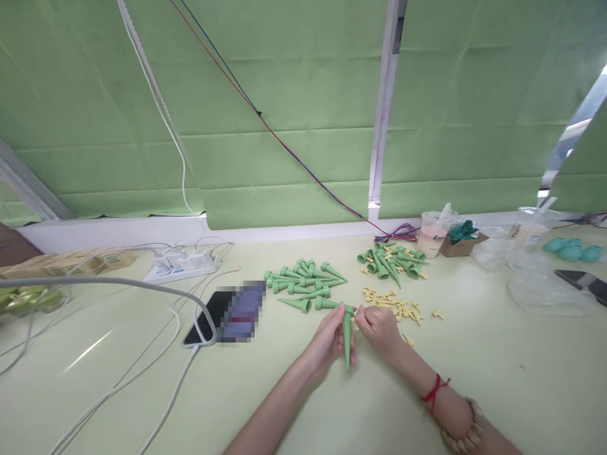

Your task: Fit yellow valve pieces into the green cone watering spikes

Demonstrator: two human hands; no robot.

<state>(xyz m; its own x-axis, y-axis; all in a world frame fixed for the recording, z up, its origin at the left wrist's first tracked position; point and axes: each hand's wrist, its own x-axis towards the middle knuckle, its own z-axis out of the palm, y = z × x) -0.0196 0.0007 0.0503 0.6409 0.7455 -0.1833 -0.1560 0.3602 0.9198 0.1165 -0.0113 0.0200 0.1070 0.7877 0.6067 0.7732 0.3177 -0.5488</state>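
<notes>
My left hand (328, 338) is closed around a green plastic cone spike (348, 338), held point down over the pale green table (474, 379). My right hand (377, 327) pinches at the spike's wide top end, fingers pressed together; whatever small part they hold is hidden. Just beyond my hands lie several small yellow pieces (393, 304). A pile of green spikes (303, 285) lies behind my left hand. A second pile of green spikes mixed with yellow pieces (392, 260) sits farther back right.
A phone (230, 314) with a cable lies left of my hands. A white power strip (183, 265) with several cables sits at the back left. Plastic cups (432, 234), a small cardboard box (462, 243), clear bags (535, 278), teal objects (571, 249) and another phone (585, 283) are at the right.
</notes>
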